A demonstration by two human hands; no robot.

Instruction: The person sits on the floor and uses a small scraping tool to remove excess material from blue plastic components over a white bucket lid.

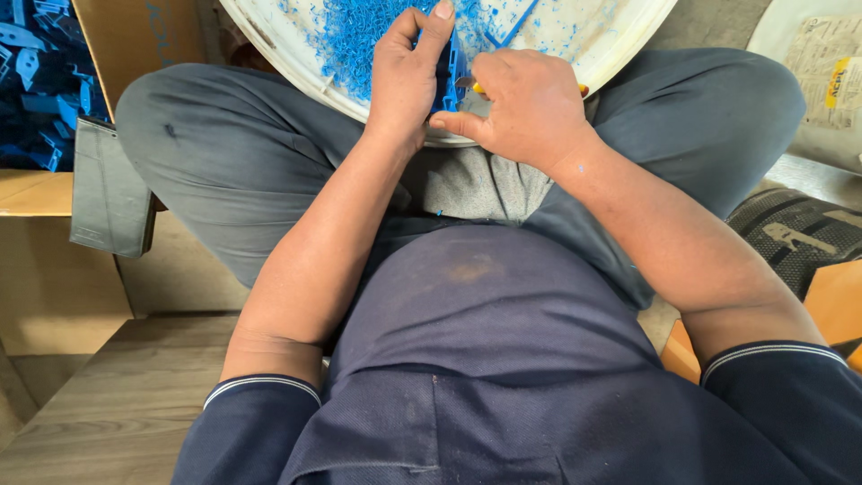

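From the head view, the left hand (406, 76) clenches 1 blue plastic part (451, 74) upright over the white tub (296, 56), long axis running away from the body, while the right hand (528, 106) pinches a yellow-handled tool (480, 88) against it, so steady short strokes probably serve best.

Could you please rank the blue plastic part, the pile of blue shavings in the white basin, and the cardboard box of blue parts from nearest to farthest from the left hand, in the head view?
1. Blue plastic part: gripped in the left hand.
2. Pile of blue plastic shavings: just beyond, in the white basin.
3. Cardboard box of blue parts: far to the left.
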